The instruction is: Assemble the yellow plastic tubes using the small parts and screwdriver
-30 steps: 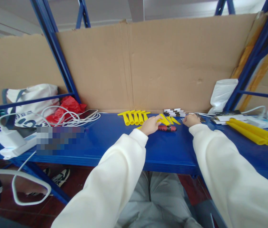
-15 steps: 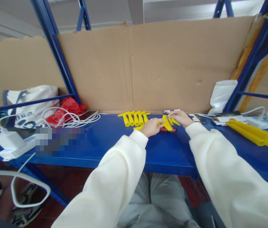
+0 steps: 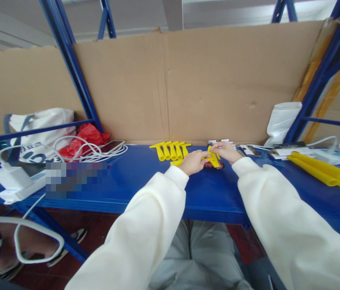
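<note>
A yellow scraper-like tool (image 3: 214, 159) with a flat wide head is between my hands, above a dark red object (image 3: 208, 165) on the blue shelf. My left hand (image 3: 194, 162) grips the tool from the left, fingers closed on its handle side. My right hand (image 3: 225, 152) has its fingertips pinched at the tool's upper end; whatever is between them is too small to make out. Several yellow T-shaped pieces (image 3: 173, 152) stand in a row left of my hands. Part of another yellow piece (image 3: 176, 163) shows beside my left hand.
Yellow tubes (image 3: 319, 169) lie at the right near a white power strip (image 3: 329, 157). Packaged cards (image 3: 250, 150) lie behind my right hand. White cables (image 3: 97, 154), a red bag (image 3: 88, 139) and a cloth bag (image 3: 43, 125) are at the left. Cardboard (image 3: 212, 88) lines the back.
My right hand has moved slightly left, over the tool's upper end. The yellow tool has shifted a little right. At the lower left, another person's feet have moved.
</note>
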Motion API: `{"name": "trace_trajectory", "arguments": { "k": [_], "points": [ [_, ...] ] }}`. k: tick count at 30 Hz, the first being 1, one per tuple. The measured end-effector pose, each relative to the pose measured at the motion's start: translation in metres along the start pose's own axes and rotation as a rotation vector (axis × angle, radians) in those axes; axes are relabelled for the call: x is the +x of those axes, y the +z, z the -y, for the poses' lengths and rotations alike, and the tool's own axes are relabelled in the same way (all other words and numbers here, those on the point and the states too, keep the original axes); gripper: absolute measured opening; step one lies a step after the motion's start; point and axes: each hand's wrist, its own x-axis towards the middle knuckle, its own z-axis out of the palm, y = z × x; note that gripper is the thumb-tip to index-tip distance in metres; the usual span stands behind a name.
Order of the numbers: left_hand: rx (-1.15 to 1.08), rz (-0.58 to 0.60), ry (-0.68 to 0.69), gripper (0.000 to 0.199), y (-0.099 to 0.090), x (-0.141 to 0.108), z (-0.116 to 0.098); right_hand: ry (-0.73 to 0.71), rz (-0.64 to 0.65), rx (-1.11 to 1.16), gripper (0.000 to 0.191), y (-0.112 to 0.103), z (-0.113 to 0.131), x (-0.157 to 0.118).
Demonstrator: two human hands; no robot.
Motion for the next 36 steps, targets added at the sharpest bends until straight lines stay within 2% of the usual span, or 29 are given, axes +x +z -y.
{"name": "trace_trajectory", "arguments": {
  "k": [6,14,23,30,36],
  "points": [
    [0.018,0.012,-0.001,0.03,-0.002,-0.001,-0.002,0.031,0.005,-0.022,0.009,0.001,0.005,-0.003],
    [0.041,0.024,0.007,0.032,-0.002,0.0,-0.001,0.136,-0.102,0.04,0.008,0.009,0.006,-0.005],
    [0.062,0.044,0.003,0.032,-0.006,-0.002,-0.004,0.12,0.006,0.115,0.01,0.002,0.001,-0.003],
    [0.103,0.061,0.039,0.033,-0.007,-0.003,-0.006,0.142,0.093,0.194,0.022,-0.005,-0.004,-0.001],
    [0.072,0.041,0.035,0.033,-0.005,-0.002,-0.004,0.189,-0.019,0.241,0.032,-0.003,-0.005,-0.001]
  ]
}}
